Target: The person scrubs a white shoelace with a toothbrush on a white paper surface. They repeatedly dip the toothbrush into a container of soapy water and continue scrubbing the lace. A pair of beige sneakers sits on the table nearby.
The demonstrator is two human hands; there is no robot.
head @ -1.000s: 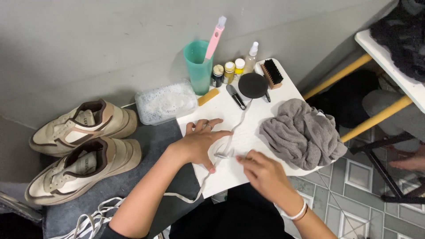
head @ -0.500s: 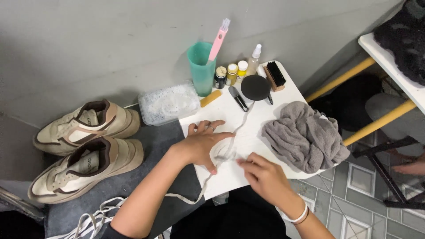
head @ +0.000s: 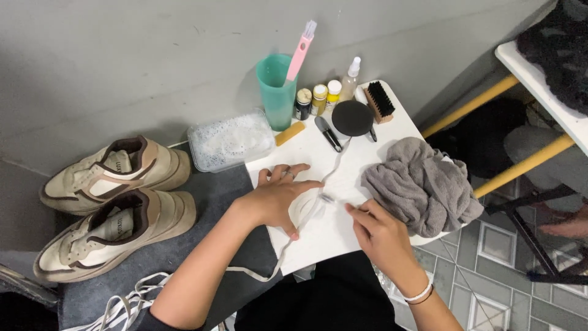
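The white desk [head: 373, 132] carried everything. A grey towel [head: 419, 184] lay just right of the right hand [head: 376, 233]. The left hand [head: 278, 196] lay open, fingers spread, pressing the white shoelace [head: 306, 214] flat; the right hand pinched its tip. The lace looked light, limp and best gripped near that stiffer tip.

Left hand [head: 278, 199] flat on white shoelace [head: 309, 211], right hand [head: 380, 236] pinching it, beside grey towel [head: 419, 187].
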